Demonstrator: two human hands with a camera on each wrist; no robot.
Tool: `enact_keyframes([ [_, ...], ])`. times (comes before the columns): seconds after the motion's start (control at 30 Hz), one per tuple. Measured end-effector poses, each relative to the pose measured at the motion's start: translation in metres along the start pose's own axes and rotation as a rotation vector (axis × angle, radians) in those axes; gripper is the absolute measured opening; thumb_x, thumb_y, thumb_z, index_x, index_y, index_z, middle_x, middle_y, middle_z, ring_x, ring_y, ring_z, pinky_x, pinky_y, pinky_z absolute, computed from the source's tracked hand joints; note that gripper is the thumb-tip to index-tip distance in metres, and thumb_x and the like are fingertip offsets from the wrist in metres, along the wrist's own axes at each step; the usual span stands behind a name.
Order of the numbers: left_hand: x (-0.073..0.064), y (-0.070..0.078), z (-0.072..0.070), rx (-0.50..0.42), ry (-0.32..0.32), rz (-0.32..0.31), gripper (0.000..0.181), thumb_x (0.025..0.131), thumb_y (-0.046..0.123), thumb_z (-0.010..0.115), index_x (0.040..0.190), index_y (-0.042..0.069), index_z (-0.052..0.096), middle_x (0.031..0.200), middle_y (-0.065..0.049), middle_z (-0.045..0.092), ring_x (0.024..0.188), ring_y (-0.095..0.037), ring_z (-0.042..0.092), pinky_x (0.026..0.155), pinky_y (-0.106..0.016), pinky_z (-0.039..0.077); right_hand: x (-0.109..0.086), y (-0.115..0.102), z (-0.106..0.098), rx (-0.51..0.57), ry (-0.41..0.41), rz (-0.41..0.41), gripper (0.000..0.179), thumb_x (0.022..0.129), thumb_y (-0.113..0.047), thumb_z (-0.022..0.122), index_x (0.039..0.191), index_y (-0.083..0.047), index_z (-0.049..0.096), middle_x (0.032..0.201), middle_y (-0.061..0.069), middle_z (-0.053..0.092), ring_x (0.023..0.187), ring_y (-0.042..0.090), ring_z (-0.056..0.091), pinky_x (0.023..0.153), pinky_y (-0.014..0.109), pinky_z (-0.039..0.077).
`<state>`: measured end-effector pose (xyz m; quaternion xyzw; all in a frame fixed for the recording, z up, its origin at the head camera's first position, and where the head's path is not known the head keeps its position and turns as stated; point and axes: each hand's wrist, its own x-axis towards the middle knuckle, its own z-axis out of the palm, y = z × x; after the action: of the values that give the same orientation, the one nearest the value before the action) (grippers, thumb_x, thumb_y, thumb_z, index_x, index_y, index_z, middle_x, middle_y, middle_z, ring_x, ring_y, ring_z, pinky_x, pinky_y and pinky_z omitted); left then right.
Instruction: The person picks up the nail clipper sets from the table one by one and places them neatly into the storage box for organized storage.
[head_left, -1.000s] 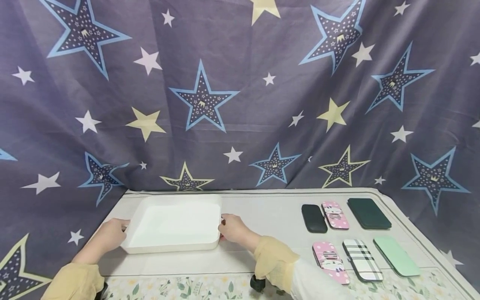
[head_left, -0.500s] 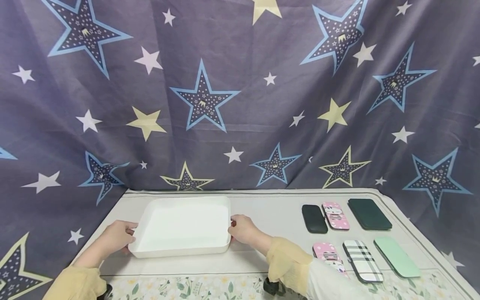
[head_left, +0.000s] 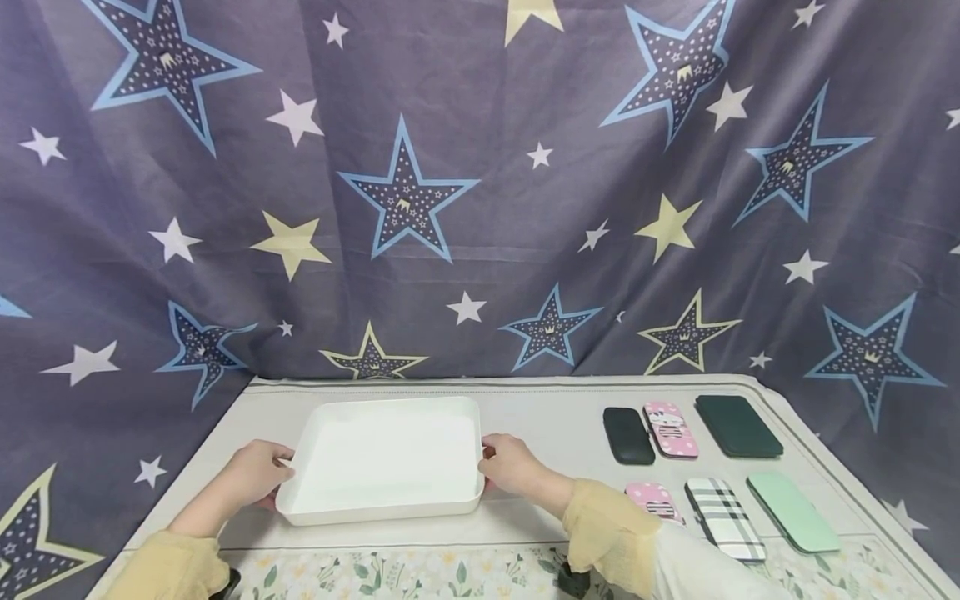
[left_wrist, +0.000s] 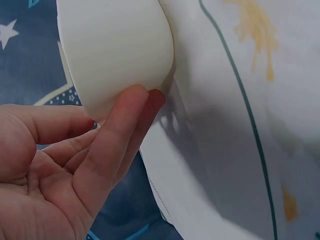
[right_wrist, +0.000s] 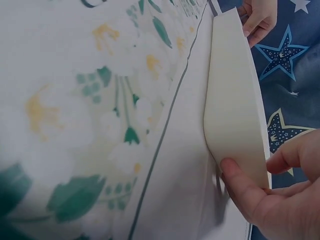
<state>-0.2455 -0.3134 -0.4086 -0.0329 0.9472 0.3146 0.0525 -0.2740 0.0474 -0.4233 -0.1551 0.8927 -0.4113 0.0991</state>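
A shallow white rectangular tray (head_left: 386, 458) with raised sides and nothing inside is held at its two short ends, on the left half of the table. My left hand (head_left: 257, 472) pinches the left end; in the left wrist view its thumb is near the rim and its fingers (left_wrist: 112, 135) press the outer wall. At the opposite end my right hand (head_left: 516, 465) pinches the tray, one fingertip low on the outer wall and another finger at the rim in the right wrist view. The tray's shadow falls on the cloth below it.
Several flat cases lie at the right: a black case (head_left: 628, 436), pink cases (head_left: 671, 431), a dark green case (head_left: 738, 427), a plaid case (head_left: 725, 518) and a mint green case (head_left: 793, 512). My right sleeve overlaps the nearer pink case. A star-patterned curtain (head_left: 480, 208) hangs behind.
Both hands have carried the tray to the right and slightly toward me. My right sleeve now covers more of the nearer pink case. The cases have stayed put.
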Motion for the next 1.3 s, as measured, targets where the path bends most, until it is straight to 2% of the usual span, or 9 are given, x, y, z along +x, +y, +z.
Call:
enact_keyframes([
  [0.2, -0.003, 0.012, 0.006, 0.024, -0.007, 0.004, 0.040, 0.085, -0.003, 0.056, 0.120, -0.022, 0.047, 0.088, -0.020, 0.063, 0.062, -0.017, 0.063, 0.051, -0.029, 0.056, -0.008, 0.005, -0.009, -0.016, 0.002, 0.024, 0.046, 0.083, -0.006, 0.056, 0.125, 0.011, 0.051, 0.099, 0.012, 0.061, 0.089, 0.021, 0.060, 0.082, 0.040, 0.054],
  [0.43, -0.005, 0.025, 0.015, 0.019, -0.040, -0.004, 0.041, 0.084, -0.003, 0.056, 0.120, -0.020, 0.047, 0.085, -0.017, 0.063, 0.061, -0.017, 0.063, 0.051, -0.028, 0.056, -0.020, 0.013, -0.019, 0.047, -0.017, 0.079, 0.048, 0.081, -0.005, 0.057, 0.126, 0.011, 0.048, 0.101, 0.012, 0.059, 0.087, 0.020, 0.061, 0.076, 0.035, 0.056],
  [0.83, -0.011, 0.047, 0.024, -0.028, -0.095, 0.018, 0.044, 0.078, -0.007, 0.060, 0.119, -0.021, 0.049, 0.081, -0.013, 0.062, 0.058, -0.018, 0.064, 0.052, -0.030, 0.057, -0.038, 0.026, -0.033, 0.031, -0.011, 0.129, 0.051, 0.080, -0.006, 0.059, 0.128, 0.007, 0.048, 0.105, 0.010, 0.060, 0.093, 0.022, 0.061, 0.088, 0.046, 0.052],
  [1.0, -0.016, 0.056, 0.029, -0.006, -0.104, 0.045, 0.044, 0.077, -0.006, 0.062, 0.117, -0.019, 0.051, 0.078, -0.011, 0.063, 0.058, -0.018, 0.063, 0.056, -0.032, 0.056, -0.048, 0.030, -0.039, 0.015, -0.005, 0.135, 0.061, 0.077, -0.004, 0.060, 0.135, 0.004, 0.044, 0.102, 0.009, 0.061, 0.089, 0.020, 0.062, 0.089, 0.047, 0.051],
  [1.1, -0.016, 0.061, 0.032, 0.025, -0.111, 0.059, 0.042, 0.077, -0.005, 0.063, 0.116, -0.018, 0.053, 0.078, -0.010, 0.063, 0.058, -0.017, 0.062, 0.058, -0.032, 0.055, -0.051, 0.033, -0.042, 0.025, -0.018, 0.149, 0.064, 0.076, -0.002, 0.059, 0.137, 0.003, 0.041, 0.103, 0.011, 0.061, 0.082, 0.018, 0.064, 0.084, 0.043, 0.054],
  [1.23, -0.015, 0.065, 0.036, 0.024, -0.120, 0.061, 0.040, 0.077, -0.005, 0.064, 0.115, -0.016, 0.054, 0.077, -0.009, 0.063, 0.056, -0.017, 0.063, 0.057, -0.032, 0.055, -0.053, 0.038, -0.045, 0.054, -0.031, 0.164, 0.065, 0.077, -0.001, 0.058, 0.138, 0.004, 0.039, 0.107, 0.014, 0.060, 0.075, 0.016, 0.065, 0.076, 0.036, 0.057],
  [1.3, -0.015, 0.066, 0.039, 0.009, -0.120, 0.061, 0.040, 0.077, -0.006, 0.063, 0.115, -0.016, 0.054, 0.076, -0.009, 0.063, 0.056, -0.018, 0.063, 0.056, -0.032, 0.055, -0.054, 0.039, -0.047, 0.060, -0.032, 0.168, 0.065, 0.077, -0.001, 0.058, 0.138, 0.004, 0.038, 0.108, 0.015, 0.059, 0.076, 0.017, 0.065, 0.077, 0.037, 0.057],
])
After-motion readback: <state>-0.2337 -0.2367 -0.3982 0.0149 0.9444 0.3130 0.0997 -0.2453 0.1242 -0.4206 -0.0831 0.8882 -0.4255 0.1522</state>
